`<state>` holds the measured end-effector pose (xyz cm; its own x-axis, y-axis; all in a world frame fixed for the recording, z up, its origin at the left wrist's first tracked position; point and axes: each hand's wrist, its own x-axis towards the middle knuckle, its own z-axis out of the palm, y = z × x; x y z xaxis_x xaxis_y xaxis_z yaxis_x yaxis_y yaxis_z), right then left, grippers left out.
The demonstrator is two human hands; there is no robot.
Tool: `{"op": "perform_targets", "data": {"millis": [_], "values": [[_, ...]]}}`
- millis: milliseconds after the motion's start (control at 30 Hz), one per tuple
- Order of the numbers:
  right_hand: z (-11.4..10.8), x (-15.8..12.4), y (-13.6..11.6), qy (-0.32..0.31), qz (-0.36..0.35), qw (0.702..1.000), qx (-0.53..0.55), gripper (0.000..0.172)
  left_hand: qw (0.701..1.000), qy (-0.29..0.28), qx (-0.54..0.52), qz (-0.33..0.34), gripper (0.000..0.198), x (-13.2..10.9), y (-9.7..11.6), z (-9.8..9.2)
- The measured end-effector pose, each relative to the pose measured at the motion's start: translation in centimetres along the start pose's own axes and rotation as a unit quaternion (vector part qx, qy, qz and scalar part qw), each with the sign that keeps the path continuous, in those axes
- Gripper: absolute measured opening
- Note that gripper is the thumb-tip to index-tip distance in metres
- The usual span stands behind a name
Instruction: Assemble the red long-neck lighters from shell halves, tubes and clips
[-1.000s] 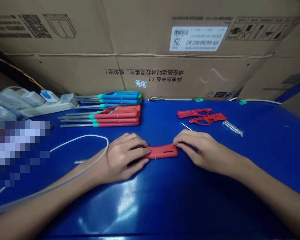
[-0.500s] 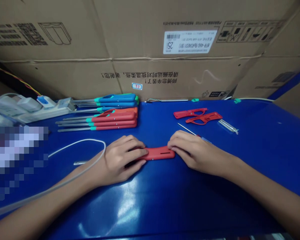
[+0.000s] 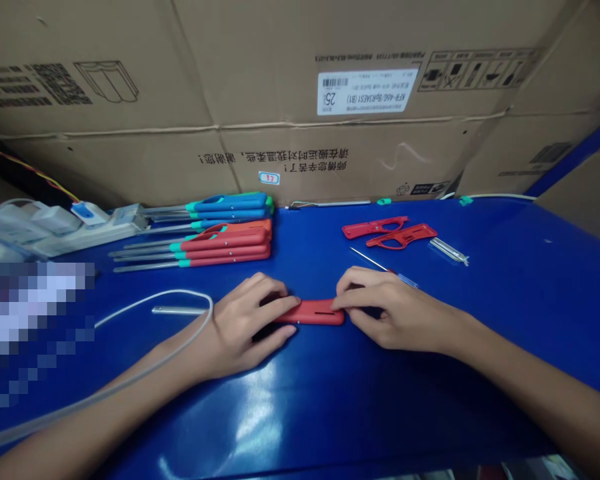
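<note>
A red plastic handle shell (image 3: 314, 311) lies flat on the blue table (image 3: 330, 400) between my hands. My left hand (image 3: 245, 323) is curled over its left end, fingers pressed on it. My right hand (image 3: 390, 310) pinches its right end with fingertips closed. A thin metal rod (image 3: 367, 259) sticks out just behind my right hand. Beyond the right hand lie two red shell halves (image 3: 390, 232) and a small metal tube (image 3: 449, 251).
A row of finished red and blue tools with metal shafts (image 3: 215, 230) lies at back left. A power strip (image 3: 75, 223) and a white cable (image 3: 145, 303) are at the left, with a loose metal tube (image 3: 177, 310). Cardboard boxes (image 3: 300, 100) wall the back.
The red shell and both hands stay together; my right fingertips have closed further over the shell's right end. The view has shifted slightly.
</note>
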<state>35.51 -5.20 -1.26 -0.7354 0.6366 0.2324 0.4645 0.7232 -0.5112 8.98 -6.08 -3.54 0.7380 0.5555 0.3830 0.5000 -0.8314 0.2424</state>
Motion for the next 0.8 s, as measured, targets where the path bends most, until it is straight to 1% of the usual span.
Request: {"op": "perform_targets", "data": {"millis": [167, 367, 667, 800], "values": [[0.2, -0.1, 0.2, 0.008, 0.005, 1.000, 0.012, 0.027, 1.000, 0.002, -0.013, -0.006, 0.024, 0.2, 0.3, 0.2], [0.4, -0.3, 0.4, 0.003, 0.004, 1.000, 0.007, 0.027, 1.000, -0.004, -0.027, -0.011, 0.024, 0.3, 0.5, 0.0], [0.5, 0.0, 0.3, 0.011, 0.006, 1.000, 0.012, 0.020, 0.997, 0.006, -0.054, -0.047, 0.017, 0.4, 1.1, 0.1], [0.7, 0.1, 0.2, 0.009, 0.029, 0.999, 0.011, 0.018, 0.997, -0.002, -0.058, -0.049, 0.016, 0.3, 1.0, 0.2]]}}
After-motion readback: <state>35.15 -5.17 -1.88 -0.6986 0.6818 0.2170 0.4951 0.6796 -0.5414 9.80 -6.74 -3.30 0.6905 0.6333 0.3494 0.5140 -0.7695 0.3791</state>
